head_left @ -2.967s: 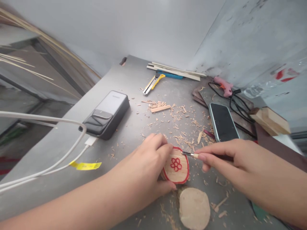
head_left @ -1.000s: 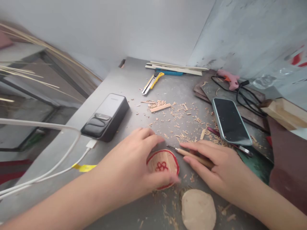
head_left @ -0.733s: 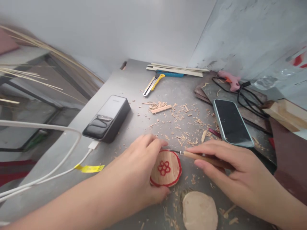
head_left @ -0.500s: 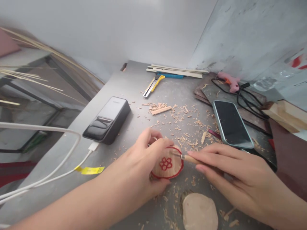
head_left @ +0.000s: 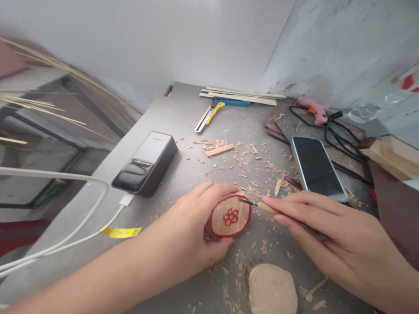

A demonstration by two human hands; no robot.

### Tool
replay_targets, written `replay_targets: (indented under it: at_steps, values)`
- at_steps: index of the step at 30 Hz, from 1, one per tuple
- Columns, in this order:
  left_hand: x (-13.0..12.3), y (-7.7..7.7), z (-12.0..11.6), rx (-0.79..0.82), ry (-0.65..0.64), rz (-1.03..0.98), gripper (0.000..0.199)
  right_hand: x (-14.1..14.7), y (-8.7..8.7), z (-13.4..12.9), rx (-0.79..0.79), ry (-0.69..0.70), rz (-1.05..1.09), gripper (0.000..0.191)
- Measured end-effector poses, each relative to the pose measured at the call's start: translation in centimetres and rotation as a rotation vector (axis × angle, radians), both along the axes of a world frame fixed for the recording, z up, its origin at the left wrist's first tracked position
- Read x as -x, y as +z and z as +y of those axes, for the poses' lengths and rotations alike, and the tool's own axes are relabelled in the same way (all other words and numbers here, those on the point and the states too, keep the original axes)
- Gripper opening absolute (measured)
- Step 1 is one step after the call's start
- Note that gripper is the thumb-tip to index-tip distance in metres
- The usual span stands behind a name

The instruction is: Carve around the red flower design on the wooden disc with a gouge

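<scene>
A wood slice with a red rim and a red flower on its face is tilted up on the table. My left hand grips it from the left, fingers over the far edge and thumb at the near edge. Between the fingers of my right hand is a carving tool with a wooden handle and a thin metal shaft. Its tip lies over the upper right part of the slice, close to the red rim. A second, plain wood slice rests flat nearer to me.
Wood shavings litter the grey table. A power bank with a white cable stands left. Further back are a yellow utility knife and thin wooden strips. A phone and a pink glue gun lie right.
My left hand has turned the wood slice slightly, and its fingers now lie closer together. My right hand has shifted a little to the right with the carving tool.
</scene>
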State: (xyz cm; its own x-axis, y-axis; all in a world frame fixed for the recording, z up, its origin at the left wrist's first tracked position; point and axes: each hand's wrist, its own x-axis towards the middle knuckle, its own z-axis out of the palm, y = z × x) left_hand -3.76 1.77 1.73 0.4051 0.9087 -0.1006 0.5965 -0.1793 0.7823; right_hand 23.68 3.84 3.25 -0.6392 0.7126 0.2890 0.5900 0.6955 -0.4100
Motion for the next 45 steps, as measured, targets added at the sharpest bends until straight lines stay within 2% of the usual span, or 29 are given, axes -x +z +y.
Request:
replay_targets:
  at_steps: [6,12,17,22,27,32,37,42,45]
  values:
    - [-0.1,-0.2,0.2,0.005,0.015,-0.012,0.066,-0.2,0.0,-0.2,0.079,0.12,-0.075,0.035]
    - [-0.1,-0.5,0.1,-0.009,0.018,-0.016,0.068,0.0,-0.2,-0.2,-0.08,0.036,-0.07,0.04]
    - [-0.1,-0.5,0.1,0.014,0.023,-0.012,0.068,-0.4,0.3,-0.4,0.002,0.088,-0.106,0.038]
    - [-0.2,-0.4,0.1,-0.011,0.005,-0.018,0.069,-0.5,0.1,-0.4,-0.069,0.001,-0.08,0.042]
    - [-0.3,-0.3,-0.1,0.02,0.001,-0.008,0.068,-0.3,-0.2,-0.5,0.0,0.074,-0.075,0.04]
    - [-0.3,-0.3,-0.1,0.025,-0.002,0.001,0.069,-0.3,0.0,-0.8,-0.051,0.008,-0.121,0.044]
    - [-0.4,-0.4,0.0,0.03,-0.015,-0.031,0.068,-0.1,0.4,-1.1,-0.015,0.058,-0.151,0.048]
    - [-0.3,-0.3,-0.1,0.06,-0.014,-0.022,0.069,-0.3,0.5,-1.3,-0.06,-0.009,-0.222,0.051]
    - [-0.3,-0.2,0.1,0.064,-0.008,-0.036,0.068,-0.4,0.7,-1.1,-0.018,0.032,-0.211,0.054]
